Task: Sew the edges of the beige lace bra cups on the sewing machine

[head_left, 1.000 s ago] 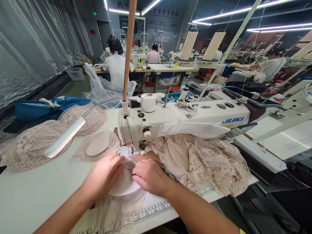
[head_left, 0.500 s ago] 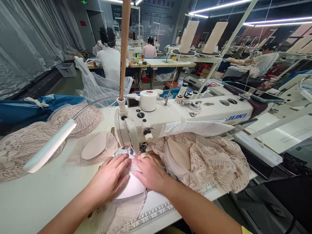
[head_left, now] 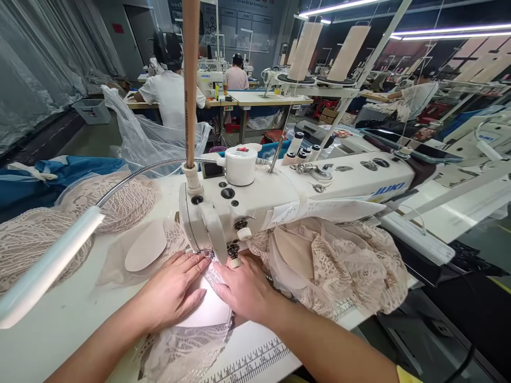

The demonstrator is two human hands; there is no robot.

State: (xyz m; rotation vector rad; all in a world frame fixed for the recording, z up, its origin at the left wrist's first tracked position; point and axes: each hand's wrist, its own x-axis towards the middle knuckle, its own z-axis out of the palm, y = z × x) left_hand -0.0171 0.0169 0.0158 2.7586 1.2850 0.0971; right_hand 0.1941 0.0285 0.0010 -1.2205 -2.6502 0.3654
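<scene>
Both hands lie at the needle end of a white sewing machine [head_left: 271,183]. My left hand [head_left: 171,287] rests flat on a pale foam-like pad [head_left: 209,306], fingers stretched towards the presser foot and thumb apart. On the pad's right side, my right hand [head_left: 245,287] presses down with its fingers extended; some fingertips are hidden behind the machine's tension knob. Beige lace [head_left: 183,351] with sheer fabric hangs from the pad towards me. The needle is mostly hidden by the machine head and my fingers.
Left of the machine lie a beige oval pad [head_left: 147,246] on sheer cloth and stacked lace pieces [head_left: 115,205]. Gathered lace [head_left: 351,266] fills the right side. A lamp [head_left: 51,266] reaches over the table's left. Thread cones [head_left: 305,50] stand behind; co-workers [head_left: 167,101] sit farther back.
The view has shifted slightly, bringing the lamp closer to the left edge. The pad and lace have turned a little under my hands, which stay beside the presser foot.
</scene>
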